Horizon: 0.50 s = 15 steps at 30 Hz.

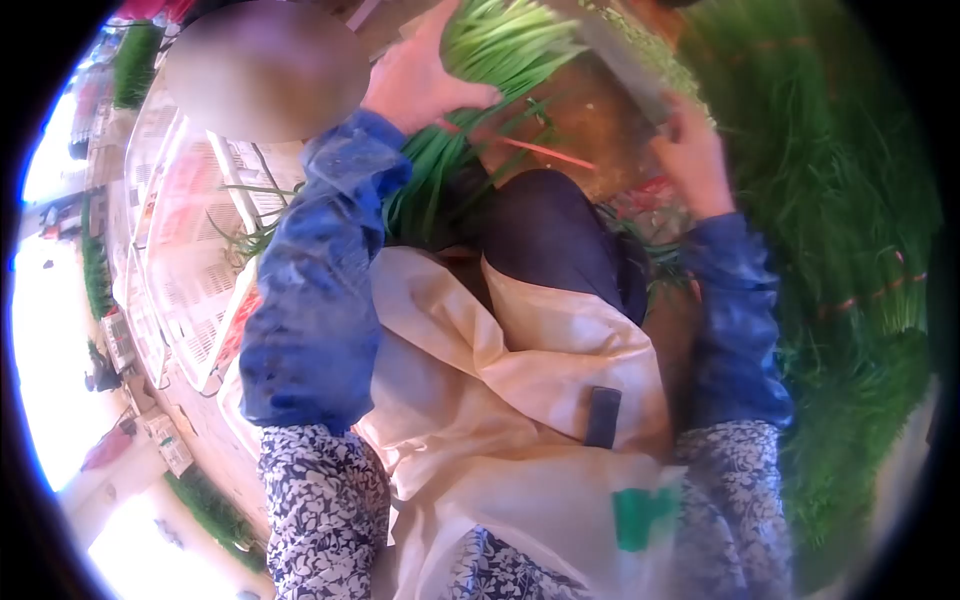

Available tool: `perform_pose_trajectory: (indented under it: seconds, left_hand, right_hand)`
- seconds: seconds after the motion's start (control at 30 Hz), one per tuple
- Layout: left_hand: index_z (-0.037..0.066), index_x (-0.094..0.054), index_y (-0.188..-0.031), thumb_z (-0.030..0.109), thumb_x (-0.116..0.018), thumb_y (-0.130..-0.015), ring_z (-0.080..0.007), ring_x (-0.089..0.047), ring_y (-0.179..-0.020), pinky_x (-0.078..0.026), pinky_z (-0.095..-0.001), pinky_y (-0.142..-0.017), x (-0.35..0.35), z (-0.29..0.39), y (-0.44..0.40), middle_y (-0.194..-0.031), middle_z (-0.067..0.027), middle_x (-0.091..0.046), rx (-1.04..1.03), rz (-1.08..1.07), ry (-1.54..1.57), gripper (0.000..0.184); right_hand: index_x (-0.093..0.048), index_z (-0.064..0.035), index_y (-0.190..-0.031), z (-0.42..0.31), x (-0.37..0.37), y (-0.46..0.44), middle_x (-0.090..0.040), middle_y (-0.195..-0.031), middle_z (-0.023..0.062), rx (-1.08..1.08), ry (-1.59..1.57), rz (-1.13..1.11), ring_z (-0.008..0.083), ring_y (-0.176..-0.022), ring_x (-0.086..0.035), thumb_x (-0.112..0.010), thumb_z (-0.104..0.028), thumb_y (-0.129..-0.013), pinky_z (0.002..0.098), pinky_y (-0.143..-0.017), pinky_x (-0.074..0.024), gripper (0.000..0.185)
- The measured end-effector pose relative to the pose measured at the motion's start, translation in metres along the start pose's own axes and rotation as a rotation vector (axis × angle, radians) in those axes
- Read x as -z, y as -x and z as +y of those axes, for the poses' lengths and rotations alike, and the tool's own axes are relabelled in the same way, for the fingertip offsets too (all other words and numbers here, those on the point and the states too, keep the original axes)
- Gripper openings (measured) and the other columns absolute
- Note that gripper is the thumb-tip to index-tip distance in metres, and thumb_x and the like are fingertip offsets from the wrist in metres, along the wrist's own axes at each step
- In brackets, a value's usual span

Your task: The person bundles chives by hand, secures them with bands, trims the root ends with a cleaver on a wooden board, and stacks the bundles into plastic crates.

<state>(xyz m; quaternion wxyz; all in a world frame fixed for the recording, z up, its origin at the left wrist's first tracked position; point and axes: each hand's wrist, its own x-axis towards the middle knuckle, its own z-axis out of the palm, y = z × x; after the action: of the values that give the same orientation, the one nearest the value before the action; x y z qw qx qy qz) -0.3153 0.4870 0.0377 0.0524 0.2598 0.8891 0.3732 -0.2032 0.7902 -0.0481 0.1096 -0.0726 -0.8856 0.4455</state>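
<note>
My left hand (422, 78) is wrapped around a bunch of long green chives (510, 45), thumb stretched across the stalks. The pale stalk ends point up and right; the dark leaves hang down over my lap, left of my knee. In my right hand (692, 158) is a knife (628, 62), its broad blade blurred and pointing up and left, just right of the stalk ends. Beneath the blade lies a brown board or surface (600, 110) with small green bits. A thin red strip (545, 152) rests near the bunch.
A large heap of long green chives (820, 180), tied in places with red bands, lies along my right. Pale plastic crates (190, 250) stand on the left. A beige apron (520, 400) covers my lap. A blurred round shape (265, 70) is at the upper left.
</note>
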Motion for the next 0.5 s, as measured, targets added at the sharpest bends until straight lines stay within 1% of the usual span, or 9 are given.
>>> perform_pose_trajectory:
  seconds: [0.03,0.1,0.13,0.17,0.27,0.3,0.4,0.47,0.5]
  left_hand:
    - [0.008,-0.035,-0.151,0.031,-0.086,-0.062,-0.0253,-0.069,-0.099,-0.058,-0.0362,-0.079,-0.01,0.003,0.001,-0.118,-0.0181,-0.067,0.0,0.0,0.0,0.105]
    - [0.004,-0.035,-0.149,0.038,-0.084,-0.06,-0.0311,-0.071,-0.087,-0.059,-0.0397,-0.073,-0.033,0.007,-0.003,-0.119,-0.0225,-0.065,0.167,-0.165,0.064,0.107]
    - [0.002,-0.033,-0.149,0.035,-0.085,-0.061,-0.0278,-0.071,-0.083,-0.06,-0.0365,-0.065,-0.03,0.016,-0.008,-0.117,-0.0215,-0.066,0.239,-0.241,0.084,0.108]
    - [0.002,-0.034,-0.149,0.036,-0.085,-0.06,-0.0291,-0.071,-0.082,-0.06,-0.0372,-0.066,-0.05,0.004,-0.005,-0.118,-0.0218,-0.065,0.211,-0.302,0.13,0.107]
    - [0.002,-0.035,-0.148,0.033,-0.085,-0.06,-0.0287,-0.07,-0.087,-0.06,-0.0366,-0.065,-0.059,0.006,-0.007,-0.121,-0.0216,-0.063,0.261,-0.323,0.059,0.105]
    - [0.007,-0.032,-0.15,0.027,-0.085,-0.063,-0.0292,-0.069,-0.092,-0.061,-0.0378,-0.063,-0.054,0.005,-0.011,-0.124,-0.02,-0.061,0.258,-0.342,0.104,0.105]
    - [0.012,-0.029,-0.153,0.02,-0.084,-0.065,-0.0293,-0.066,-0.1,-0.062,-0.039,-0.061,-0.043,-0.004,-0.026,-0.127,-0.0177,-0.058,0.271,-0.399,0.188,0.104]
    - [0.009,-0.029,-0.152,0.019,-0.086,-0.062,-0.0301,-0.064,-0.105,-0.063,-0.0403,-0.059,-0.041,0.0,-0.03,-0.13,-0.0185,-0.055,0.325,-0.483,0.282,0.106]
    - [0.009,-0.029,-0.152,0.019,-0.086,-0.062,-0.0301,-0.064,-0.105,-0.063,-0.0403,-0.059,-0.042,0.002,-0.028,-0.13,-0.0185,-0.055,0.324,-0.484,0.28,0.106]
  right_hand:
    - [-0.059,-0.005,-0.128,-0.011,0.011,0.001,-0.059,-0.079,0.0126,0.0,0.0,0.0,0.0223,-0.062,-0.059,-0.063,-0.007,-0.078,0.0354,-0.057,-0.0495,0.05]
    - [-0.06,0.0006,-0.126,-0.024,0.029,0.008,-0.055,-0.07,0.0033,-0.412,-0.429,0.017,0.0086,-0.054,-0.051,-0.064,-0.012,-0.083,0.0252,-0.049,-0.0412,0.044]
    - [-0.061,0.0032,-0.117,-0.027,0.031,0.007,-0.055,-0.07,0.0006,-0.361,-0.469,0.029,0.005,-0.049,-0.045,-0.062,-0.015,-0.089,0.0223,-0.045,-0.036,0.033]
    - [-0.061,0.0032,-0.117,-0.033,0.04,0.011,-0.055,-0.07,0.0006,-0.364,-0.462,0.05,0.005,-0.049,-0.045,-0.062,-0.015,-0.089,0.0223,-0.045,-0.036,0.033]
    - [-0.061,-0.0019,-0.097,-0.047,0.062,0.037,-0.049,-0.064,-0.003,-0.387,-0.366,0.118,0.003,-0.05,-0.042,-0.061,-0.018,-0.097,0.0222,-0.045,-0.0351,0.016]
    - [-0.061,-0.0019,-0.097,-0.053,0.061,0.048,-0.049,-0.064,-0.003,-0.385,-0.366,0.117,0.003,-0.05,-0.042,-0.061,-0.018,-0.097,0.0222,-0.045,-0.0351,0.016]
    - [-0.063,-0.0019,-0.101,-0.057,0.047,0.067,-0.051,-0.068,0.0021,-0.142,-0.308,0.106,0.0107,-0.059,-0.052,-0.06,-0.012,-0.096,0.03,-0.053,-0.0426,0.012]
    - [-0.062,0.0003,-0.103,-0.065,0.033,0.066,-0.054,-0.077,0.0136,0.014,-0.111,0.065,0.0297,-0.071,-0.059,-0.061,-0.007,-0.092,0.0399,-0.065,-0.047,0.013]
    - [-0.061,0.0004,-0.104,-0.065,0.023,0.061,-0.056,-0.083,0.0186,0.176,-0.061,0.103,0.0394,-0.073,-0.057,-0.061,-0.005,-0.091,0.0424,-0.065,-0.0468,0.014]
